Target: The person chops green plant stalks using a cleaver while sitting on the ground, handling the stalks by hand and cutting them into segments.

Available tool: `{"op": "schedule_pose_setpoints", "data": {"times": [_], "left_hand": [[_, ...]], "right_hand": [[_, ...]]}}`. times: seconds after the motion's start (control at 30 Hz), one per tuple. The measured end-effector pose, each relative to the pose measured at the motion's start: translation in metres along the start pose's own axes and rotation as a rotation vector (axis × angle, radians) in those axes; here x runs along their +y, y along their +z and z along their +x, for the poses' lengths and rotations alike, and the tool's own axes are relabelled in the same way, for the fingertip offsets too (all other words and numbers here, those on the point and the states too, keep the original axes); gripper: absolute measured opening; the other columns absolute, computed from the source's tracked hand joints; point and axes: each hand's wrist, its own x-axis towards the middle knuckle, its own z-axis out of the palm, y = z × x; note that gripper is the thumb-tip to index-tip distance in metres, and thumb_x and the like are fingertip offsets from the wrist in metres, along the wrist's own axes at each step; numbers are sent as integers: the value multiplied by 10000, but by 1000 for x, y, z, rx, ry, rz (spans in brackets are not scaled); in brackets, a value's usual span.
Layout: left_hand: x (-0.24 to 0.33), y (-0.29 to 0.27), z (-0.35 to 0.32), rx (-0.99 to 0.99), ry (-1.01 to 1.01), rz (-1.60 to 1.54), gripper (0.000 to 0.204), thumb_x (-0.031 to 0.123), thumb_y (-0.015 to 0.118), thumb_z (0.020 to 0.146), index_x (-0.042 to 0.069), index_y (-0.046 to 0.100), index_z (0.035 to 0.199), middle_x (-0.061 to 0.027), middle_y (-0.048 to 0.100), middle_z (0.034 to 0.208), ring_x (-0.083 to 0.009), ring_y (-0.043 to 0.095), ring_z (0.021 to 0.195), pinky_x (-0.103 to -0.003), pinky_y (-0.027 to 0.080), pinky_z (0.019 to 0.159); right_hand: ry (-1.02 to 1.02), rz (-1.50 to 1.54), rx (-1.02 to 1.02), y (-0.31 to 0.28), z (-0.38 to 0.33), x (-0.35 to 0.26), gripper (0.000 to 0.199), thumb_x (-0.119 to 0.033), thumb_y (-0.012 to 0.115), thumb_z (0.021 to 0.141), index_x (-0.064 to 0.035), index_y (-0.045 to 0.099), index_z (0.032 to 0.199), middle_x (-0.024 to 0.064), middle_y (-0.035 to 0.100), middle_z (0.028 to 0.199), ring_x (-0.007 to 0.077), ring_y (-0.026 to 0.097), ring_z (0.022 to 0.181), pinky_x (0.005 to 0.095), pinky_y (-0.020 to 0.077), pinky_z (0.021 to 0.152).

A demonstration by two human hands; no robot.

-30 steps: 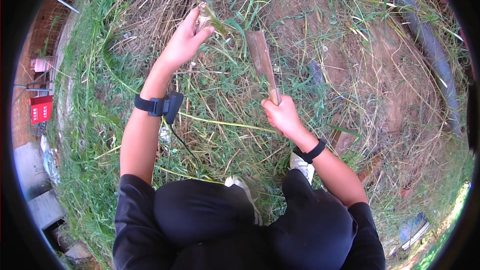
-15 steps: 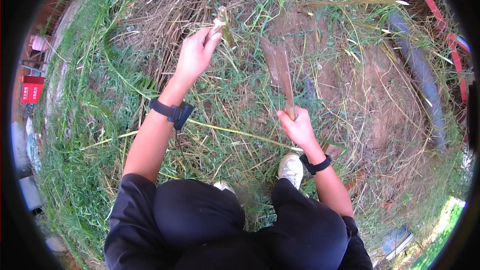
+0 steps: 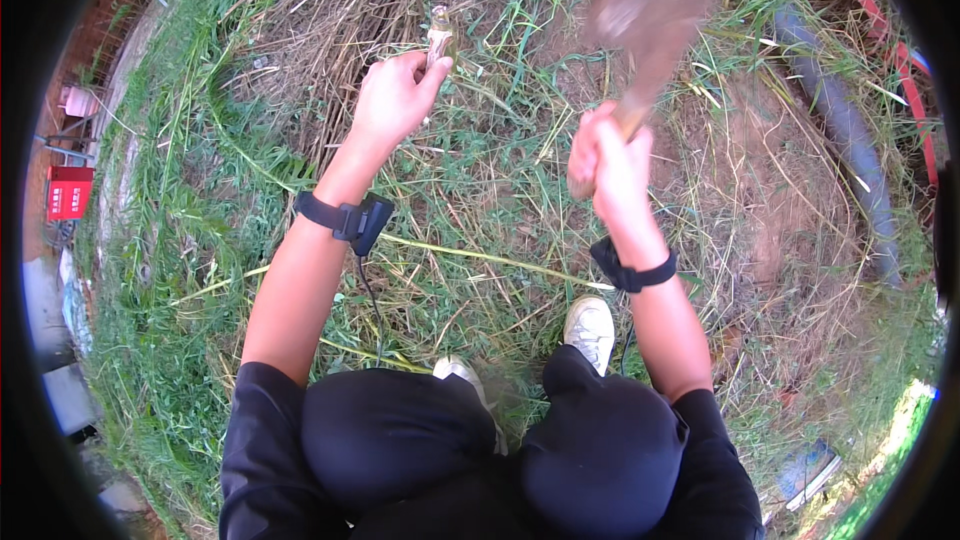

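Broadly, grassy ground (image 3: 520,205) extended beneath and around both hands. A heap of dry stems (image 3: 300,5) lay beyond the left hand (image 3: 393,95), and a grey pipe (image 3: 842,112) lay well to the right of the right hand (image 3: 612,155). A wooden-handled cleaver (image 3: 650,15), its broad blade blurred, projected beyond the right hand, whose fingers were wrapped around the handle. The hands stood well apart. A black strap (image 3: 362,222) bearing a box-shaped device encircled the left wrist. Between the left thumb and fingers was pinched a pale-ended stalk (image 3: 440,32), its tip protruding just past them.
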Motion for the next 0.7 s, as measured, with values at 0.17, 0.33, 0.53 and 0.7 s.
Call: {"op": "schedule_pose_setpoints", "data": {"times": [0.17, 0.33, 0.53, 0.7], "left_hand": [[-4, -23, -16, 109, 53, 129, 384, 360, 572, 959, 32, 661, 779, -189, 635, 661, -396, 641, 632, -470, 513, 603], [-43, -57, -59, 246, -94, 121, 384, 270, 607, 965, -2, 566, 697, -187, 560, 596, -365, 560, 520, -437, 425, 518], [-84, -38, -98, 171, -220, 27, 414, 272, 574, 982, -14, 544, 685, -175, 528, 560, -309, 518, 469, -416, 400, 501], [-104, -25, -124, 83, -240, 20, 411, 271, 573, 980, -17, 549, 688, -183, 537, 564, -324, 503, 470, -418, 390, 498]], "right_hand": [[-222, 266, -87, 38, 34, 55, 120, -23, 529, 907, -90, 473, 824, -8, 463, 619, 102, 445, 429, 271, 373, 360], [517, -110, -62, 47, 27, 148, 232, -110, 563, 896, -78, 469, 686, 4, 447, 515, 136, 442, 379, 308, 348, 355], [504, -48, -21, 48, 26, 129, 214, -99, 573, 894, -78, 471, 707, -9, 445, 530, 109, 424, 376, 292, 337, 346], [-54, -36, 17, 43, 35, 13, 121, -141, 590, 932, -54, 551, 858, -26, 419, 533, 98, 414, 398, 268, 304, 338]]}}
